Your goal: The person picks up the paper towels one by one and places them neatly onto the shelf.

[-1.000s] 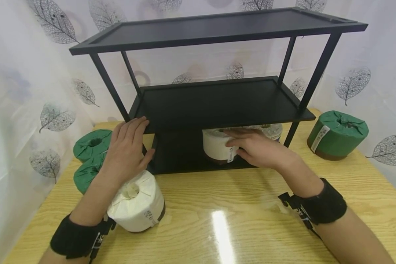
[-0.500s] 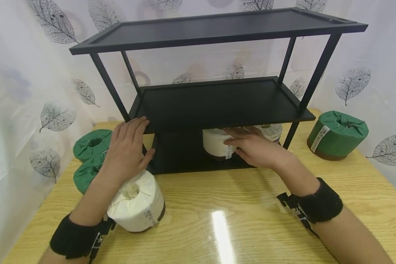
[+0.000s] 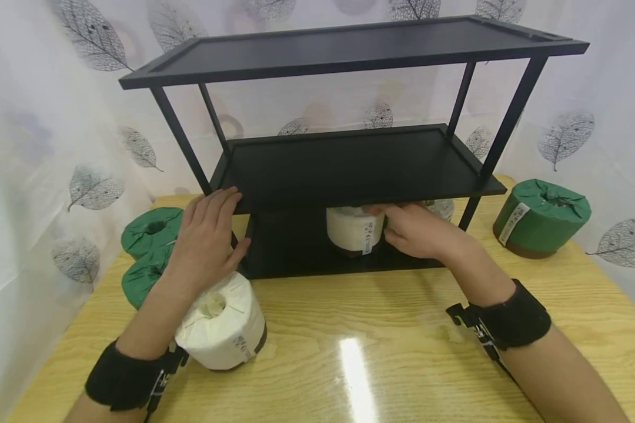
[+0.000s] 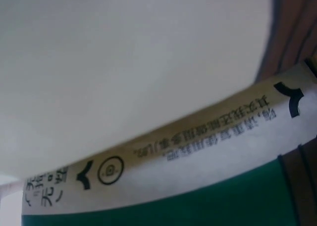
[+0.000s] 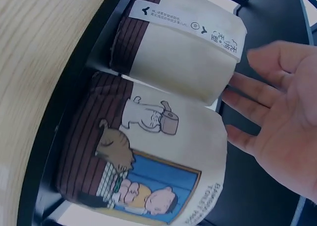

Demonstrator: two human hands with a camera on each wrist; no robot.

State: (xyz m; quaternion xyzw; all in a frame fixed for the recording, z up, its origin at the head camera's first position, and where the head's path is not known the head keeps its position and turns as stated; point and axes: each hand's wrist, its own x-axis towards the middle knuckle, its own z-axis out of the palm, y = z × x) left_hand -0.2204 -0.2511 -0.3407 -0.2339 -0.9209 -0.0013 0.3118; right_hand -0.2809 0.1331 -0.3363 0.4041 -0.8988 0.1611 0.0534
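A black three-tier shelf point(image 3: 360, 176) stands on a wooden table point(image 3: 402, 352). On its bottom tier sits a white paper roll point(image 3: 353, 229) with a label strip. My right hand point(image 3: 410, 230) reaches under the middle tier, and its straight fingers point(image 5: 247, 89) touch that roll's point(image 5: 183, 62) side. A roll with a cartoon print point(image 5: 148, 161) lies against it. My left hand point(image 3: 211, 229) rests flat on the shelf's front left corner. Another white roll point(image 3: 222, 332) stands on the table beneath my left forearm, and its wrapper point(image 4: 148, 62) fills the left wrist view.
Two green-wrapped rolls point(image 3: 150, 230) point(image 3: 141, 276) sit at the table's left, behind my left arm. Another green roll point(image 3: 541, 216) stands to the right of the shelf. A further roll point(image 3: 443, 207) shows at the back of the bottom tier. Leaf-print curtains point(image 3: 58, 147) close in the sides.
My right hand has slid from the front of the white roll to its right side and reached deeper under the middle tier. The roll sits slightly further back. The left hand has stayed put.
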